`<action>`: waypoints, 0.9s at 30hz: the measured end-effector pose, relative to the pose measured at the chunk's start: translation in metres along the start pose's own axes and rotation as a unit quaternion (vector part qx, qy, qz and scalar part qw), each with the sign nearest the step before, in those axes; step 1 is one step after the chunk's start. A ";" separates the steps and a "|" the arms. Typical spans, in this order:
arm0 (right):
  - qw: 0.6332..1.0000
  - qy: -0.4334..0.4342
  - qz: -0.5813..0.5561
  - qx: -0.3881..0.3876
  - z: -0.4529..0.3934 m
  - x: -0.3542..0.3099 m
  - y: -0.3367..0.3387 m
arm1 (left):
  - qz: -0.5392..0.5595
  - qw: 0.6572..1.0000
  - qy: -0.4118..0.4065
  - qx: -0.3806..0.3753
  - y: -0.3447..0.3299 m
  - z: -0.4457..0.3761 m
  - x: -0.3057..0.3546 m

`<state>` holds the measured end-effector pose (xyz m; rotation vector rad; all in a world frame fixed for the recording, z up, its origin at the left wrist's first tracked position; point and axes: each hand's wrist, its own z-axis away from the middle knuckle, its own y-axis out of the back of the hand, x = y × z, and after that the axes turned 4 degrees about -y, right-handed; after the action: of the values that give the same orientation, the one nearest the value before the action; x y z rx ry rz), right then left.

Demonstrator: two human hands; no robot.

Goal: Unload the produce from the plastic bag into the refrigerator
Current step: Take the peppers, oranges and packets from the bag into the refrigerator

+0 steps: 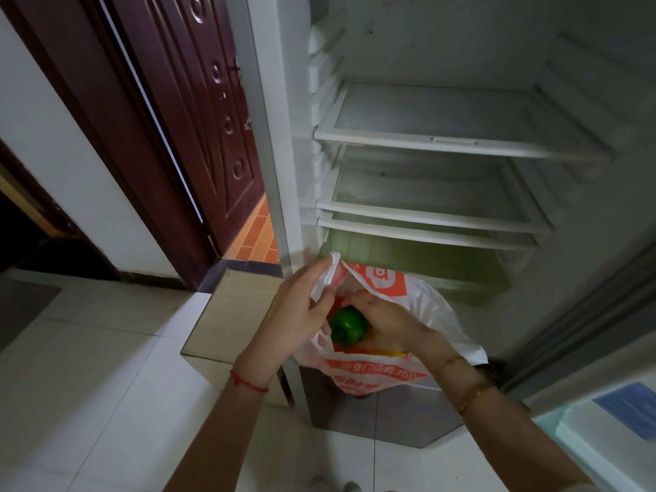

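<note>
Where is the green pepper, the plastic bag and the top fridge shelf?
green pepper [347,326], head view, on its shiny top.
plastic bag [438,307], head view, on its white right side.
top fridge shelf [461,145], head view, on its front rim.

Below the right hand [385,323], the plastic bag [380,376] hides its contents beyond the green fruit [348,328]; its print is unreadable.
</note>
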<state>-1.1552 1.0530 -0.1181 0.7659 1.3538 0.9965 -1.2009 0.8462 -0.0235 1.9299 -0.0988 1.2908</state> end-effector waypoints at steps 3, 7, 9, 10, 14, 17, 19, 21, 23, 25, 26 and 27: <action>0.978 -0.028 -0.196 0.070 0.017 -0.009 0.039 | -0.005 1.000 0.002 -0.003 0.000 -0.007 0.001; 0.914 -0.048 -0.353 0.196 0.027 -0.022 0.098 | 0.014 1.000 0.008 -0.012 0.001 -0.015 0.007; 0.876 -0.039 -0.393 0.275 0.024 -0.034 0.131 | 0.017 1.000 0.011 -0.009 0.002 -0.019 0.009; 0.859 -0.036 -0.403 0.312 0.020 -0.041 0.148 | 0.020 1.000 0.014 -0.007 0.002 -0.020 0.010; 0.799 -0.030 -0.414 0.435 -0.008 -0.061 0.214 | 0.042 0.999 0.028 -0.012 0.002 -0.023 0.010; 0.802 -0.050 -0.383 0.456 -0.037 -0.068 0.249 | 0.047 0.998 0.034 -0.015 0.004 -0.026 0.012; 0.821 -0.066 -0.360 0.439 -0.054 -0.070 0.263 | 0.043 0.998 0.035 -0.016 0.004 -0.027 0.014; 0.835 -0.077 -0.343 0.422 -0.069 -0.070 0.269 | 0.036 0.999 0.036 -0.014 0.005 -0.029 0.015; 0.842 -0.087 -0.334 0.416 -0.082 -0.069 0.269 | 0.033 0.999 0.039 -0.012 0.006 -0.031 0.015; 0.850 -0.097 -0.324 0.404 -0.091 -0.066 0.266 | 0.039 0.998 0.038 -0.012 0.006 -0.030 0.015; 0.855 -0.102 -0.318 0.397 -0.094 -0.064 0.263 | 0.042 0.998 0.037 -0.012 0.006 -0.030 0.015; 0.860 -0.107 -0.310 0.392 -0.097 -0.062 0.260 | 0.044 0.998 0.035 -0.012 0.005 -0.029 0.015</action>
<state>-1.2818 1.0934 0.1337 0.9001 1.6539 -0.1902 -1.2181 0.8665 -0.0037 1.8761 -0.1647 1.4092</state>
